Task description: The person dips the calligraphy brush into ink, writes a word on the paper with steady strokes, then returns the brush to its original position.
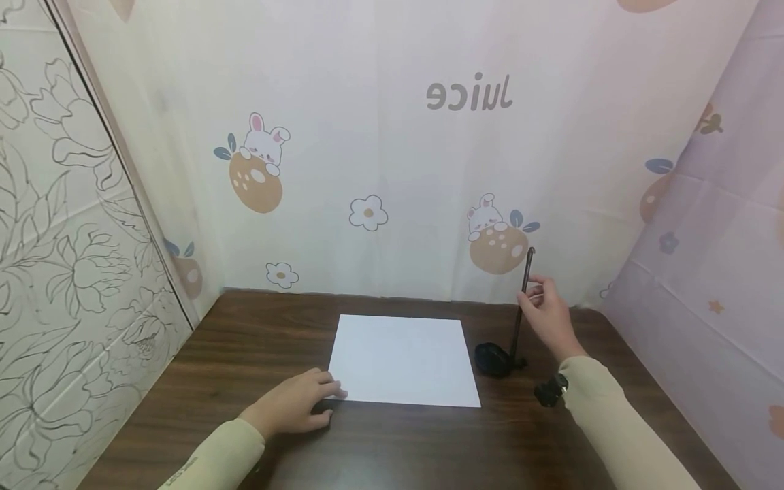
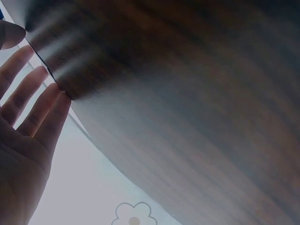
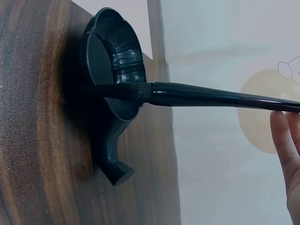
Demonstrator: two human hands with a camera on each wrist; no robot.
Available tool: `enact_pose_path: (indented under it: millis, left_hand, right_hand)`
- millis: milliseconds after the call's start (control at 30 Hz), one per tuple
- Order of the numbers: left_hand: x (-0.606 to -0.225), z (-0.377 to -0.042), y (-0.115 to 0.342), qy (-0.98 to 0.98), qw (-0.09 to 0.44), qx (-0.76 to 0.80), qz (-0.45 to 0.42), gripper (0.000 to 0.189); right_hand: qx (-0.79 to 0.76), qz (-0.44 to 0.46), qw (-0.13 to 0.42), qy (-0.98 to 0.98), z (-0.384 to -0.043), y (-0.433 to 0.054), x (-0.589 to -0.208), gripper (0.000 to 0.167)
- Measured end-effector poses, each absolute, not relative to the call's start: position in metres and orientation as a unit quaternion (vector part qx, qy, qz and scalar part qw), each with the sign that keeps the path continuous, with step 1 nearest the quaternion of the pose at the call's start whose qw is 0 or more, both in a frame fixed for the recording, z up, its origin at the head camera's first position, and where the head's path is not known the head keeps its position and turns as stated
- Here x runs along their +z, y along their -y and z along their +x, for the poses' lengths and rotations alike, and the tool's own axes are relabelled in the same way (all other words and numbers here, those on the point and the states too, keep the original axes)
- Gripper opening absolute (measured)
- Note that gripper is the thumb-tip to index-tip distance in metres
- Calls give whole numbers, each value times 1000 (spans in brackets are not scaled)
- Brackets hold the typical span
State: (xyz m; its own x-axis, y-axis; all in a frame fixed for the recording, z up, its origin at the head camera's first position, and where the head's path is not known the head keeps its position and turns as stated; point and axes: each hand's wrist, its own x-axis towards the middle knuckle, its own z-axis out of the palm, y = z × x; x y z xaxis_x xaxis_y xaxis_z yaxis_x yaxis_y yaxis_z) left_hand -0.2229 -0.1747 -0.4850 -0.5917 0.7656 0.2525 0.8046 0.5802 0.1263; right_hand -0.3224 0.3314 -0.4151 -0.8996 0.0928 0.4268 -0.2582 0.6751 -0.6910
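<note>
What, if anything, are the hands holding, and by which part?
The right hand holds the black brush by its handle, below the top end. The left hand holds nothing; it rests at the near left corner of the white paper.

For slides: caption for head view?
Right grip holds brush nearly upright by dish; left grip rests at a corner of the paper.

You have one brown wood-grain table [image 1: 404,446] bearing one white rectangular paper sheet [image 1: 404,359]. Right of that sheet, you have one dark, slim-handled brush [image 3: 197,94] and one black scalloped dish [image 1: 492,359]. Flanking it, your bare left hand [image 1: 297,403] and bare right hand [image 1: 548,316] make two.
</note>
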Motion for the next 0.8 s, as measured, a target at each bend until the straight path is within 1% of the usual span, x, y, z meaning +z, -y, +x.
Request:
enact_pose_path:
  millis: [233,600,800]
  left_hand:
    - [-487,-223,176,884,89,-113,-445,31]
    - [-487,-223,174,896,62,-108,-425,31]
    - [-485,-223,174,896,66,-106,-426,31]
  right_hand:
    - [415,46,228,880,-322,-328,-410,50]
    - [442,57,287,848,-318,-324,-414,47]
    - [450,67,316,833,-318,-319,-416,45]
